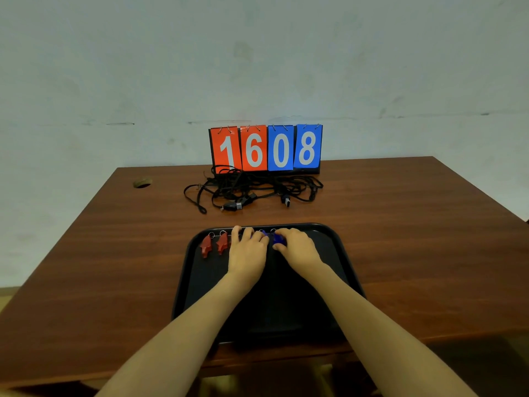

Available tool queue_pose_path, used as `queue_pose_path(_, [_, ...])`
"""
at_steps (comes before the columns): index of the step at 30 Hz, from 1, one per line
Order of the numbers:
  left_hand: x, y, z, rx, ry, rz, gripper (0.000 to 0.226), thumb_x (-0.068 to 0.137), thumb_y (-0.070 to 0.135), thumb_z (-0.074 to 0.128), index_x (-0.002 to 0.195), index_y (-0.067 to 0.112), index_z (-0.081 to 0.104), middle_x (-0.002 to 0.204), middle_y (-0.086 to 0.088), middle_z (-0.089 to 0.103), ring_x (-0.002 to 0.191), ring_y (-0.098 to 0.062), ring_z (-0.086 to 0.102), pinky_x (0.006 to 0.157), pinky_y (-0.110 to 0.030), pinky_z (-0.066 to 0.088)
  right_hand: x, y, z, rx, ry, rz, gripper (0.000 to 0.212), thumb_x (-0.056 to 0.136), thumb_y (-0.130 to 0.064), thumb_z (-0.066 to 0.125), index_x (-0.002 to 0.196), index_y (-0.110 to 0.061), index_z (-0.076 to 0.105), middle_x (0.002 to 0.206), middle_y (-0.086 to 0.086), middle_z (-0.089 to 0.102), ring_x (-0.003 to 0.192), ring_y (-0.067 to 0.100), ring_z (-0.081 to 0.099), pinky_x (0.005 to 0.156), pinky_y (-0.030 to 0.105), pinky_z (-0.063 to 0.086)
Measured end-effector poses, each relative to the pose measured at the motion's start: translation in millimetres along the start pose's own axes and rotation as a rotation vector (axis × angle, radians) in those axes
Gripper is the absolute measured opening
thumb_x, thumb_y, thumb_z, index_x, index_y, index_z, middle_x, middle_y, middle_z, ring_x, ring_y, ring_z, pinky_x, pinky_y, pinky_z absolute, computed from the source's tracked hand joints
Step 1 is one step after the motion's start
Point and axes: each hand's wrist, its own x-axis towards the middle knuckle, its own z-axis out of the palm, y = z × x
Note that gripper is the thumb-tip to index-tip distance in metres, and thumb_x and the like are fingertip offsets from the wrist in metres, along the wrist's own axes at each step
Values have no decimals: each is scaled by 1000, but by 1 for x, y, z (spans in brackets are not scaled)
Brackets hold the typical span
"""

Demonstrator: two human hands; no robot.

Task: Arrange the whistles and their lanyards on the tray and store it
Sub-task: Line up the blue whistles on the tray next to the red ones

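A black tray lies on the wooden table near its front edge. Two red whistles with metal rings lie side by side at the tray's far left. My left hand rests flat beside them, fingers spread over the far rim and hiding whatever lies beneath. My right hand pinches a blue whistle at the tray's far middle. A tangle of black lanyards with clips lies beyond the tray.
A flip scoreboard reading 1608 stands at the table's back, just behind the lanyards. A round cable hole sits at the back left. The table's right corner is near the frame edge.
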Motion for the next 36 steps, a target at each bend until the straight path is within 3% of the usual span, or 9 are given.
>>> queue_pose_path(5, [-3, 0, 2, 25, 9, 32, 39, 97, 19, 42, 136, 14, 43, 142, -3, 45, 137, -23, 30, 118, -47, 0, 0, -1, 3, -9, 15, -26, 45, 95, -28, 53, 138, -16, 45, 133, 7, 52, 120, 24, 52, 97, 34, 42])
queue_pose_path(19, [1, -3, -6, 16, -41, -4, 42, 95, 18, 48, 136, 16, 40, 142, -3, 44, 136, -25, 31, 115, -52, 4, -4, 1, 3, 22, 34, -16, 49, 92, -33, 57, 136, -15, 45, 131, 6, 54, 119, 22, 52, 98, 33, 42])
queue_pose_path(25, [0, -6, -12, -23, 23, 15, 48, 95, 12, 43, 141, 18, 35, 146, -2, 37, 137, -24, 27, 114, -49, 6, -2, 4, -6, 93, 69, 29, 39, 94, -29, 54, 131, -15, 49, 127, 5, 55, 112, 22, 57, 92, 34, 46])
queue_pose_path(31, [29, -27, -22, -196, 95, -60, 46, 92, 10, 46, 137, 16, 43, 142, -2, 42, 132, -22, 35, 108, -35, 25, 31, 7, -33, 144, 276, -7, 33, 95, -19, 50, 127, -11, 54, 126, 8, 56, 114, 23, 54, 94, 36, 48])
queue_pose_path(36, [64, -56, -19, -199, -42, -167, 48, 90, 9, 51, 137, 10, 43, 140, -11, 41, 127, -31, 38, 100, -40, 38, 81, 12, -42, 39, 164, 34, 43, 95, -18, 50, 135, -8, 43, 136, 16, 42, 125, 32, 40, 100, 39, 40])
